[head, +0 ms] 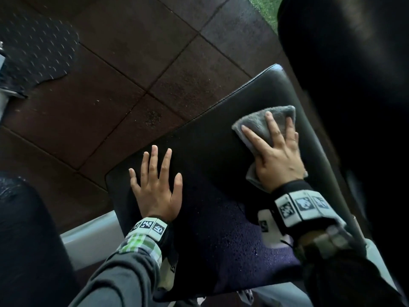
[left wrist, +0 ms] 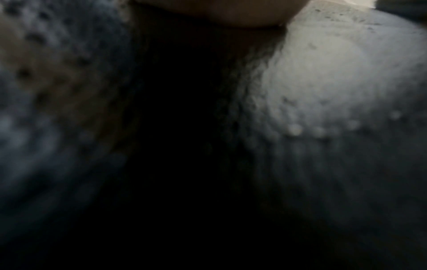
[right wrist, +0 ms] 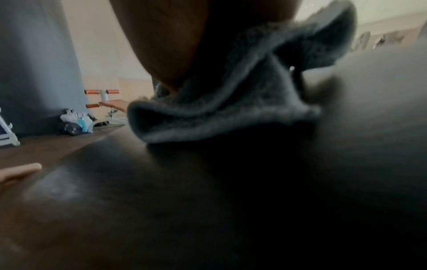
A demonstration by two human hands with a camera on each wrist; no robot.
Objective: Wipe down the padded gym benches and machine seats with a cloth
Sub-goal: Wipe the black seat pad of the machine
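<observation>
A black padded seat fills the middle of the head view, with small droplets on its near part. My left hand lies flat on the seat's left side, fingers spread and straight. My right hand presses a grey cloth flat onto the far right part of the seat, fingers straight on top of it. In the right wrist view the crumpled grey cloth sits under my palm on the dark pad. The left wrist view is dark and blurred, showing only the wet pad surface.
A tall black back pad rises at the right of the seat. Dark brown rubber floor tiles lie beyond. A black dotted mat is at far left. A pale machine frame runs below the seat. Small exercise gear stands by a wall.
</observation>
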